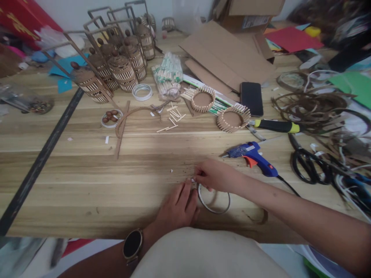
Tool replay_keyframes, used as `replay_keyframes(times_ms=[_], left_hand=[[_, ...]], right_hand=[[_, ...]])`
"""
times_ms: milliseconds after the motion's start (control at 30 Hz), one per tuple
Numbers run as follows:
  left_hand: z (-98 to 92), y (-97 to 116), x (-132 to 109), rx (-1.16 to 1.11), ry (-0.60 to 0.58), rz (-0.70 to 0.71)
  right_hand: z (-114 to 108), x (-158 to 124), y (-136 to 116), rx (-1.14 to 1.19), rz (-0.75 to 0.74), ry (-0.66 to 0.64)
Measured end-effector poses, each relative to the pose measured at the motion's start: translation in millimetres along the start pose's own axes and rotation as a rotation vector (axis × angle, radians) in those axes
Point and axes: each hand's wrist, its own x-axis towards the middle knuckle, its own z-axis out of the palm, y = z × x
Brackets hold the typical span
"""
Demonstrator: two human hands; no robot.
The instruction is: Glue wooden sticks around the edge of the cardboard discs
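Observation:
My left hand lies on the wooden table with its fingers stretched out, their tips beside a tiny white scrap. Just to the right of them, my right hand is closed in a pinch at that scrap. What its fingertips hold is too small to make out. A thin pale ring rests partly beneath my right hand. Beyond that hand, a blue hot glue gun with an orange trigger lies on its side.
Lantern-like stick models stand at the back left. Two stick-walled rings, a phone, a yellow-and-black handled tool and loose sticks occupy the middle. Scissors and coiled strips lie right; cardboard lies behind.

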Motion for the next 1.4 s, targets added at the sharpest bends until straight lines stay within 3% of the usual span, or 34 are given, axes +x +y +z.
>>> replay_keyframes(times_ms=[233, 467, 667, 1033, 1400], left_hand=[[-4.4, 0, 8, 0.024, 0.019, -0.003], [-3.8, -2, 13, 0.029, 0.053, 0.002], [-4.1, -5, 16, 0.058, 0.079, 0.041], [-7.6, -7, 26, 0.135, 0.086, 0.088], [-5.6, -6, 28, 0.126, 0.057, 0.094]], right_hand=[[-2, 0, 2, 0.067, -0.004, -0.057], [-4, -10, 15, 0.472, 0.049, -0.160], [-6, -19, 24, 0.425, 0.034, -0.129], [-8, -34, 70, 0.282, -0.027, -0.027], [-7, -31, 72, 0.183, 0.022, -0.079]])
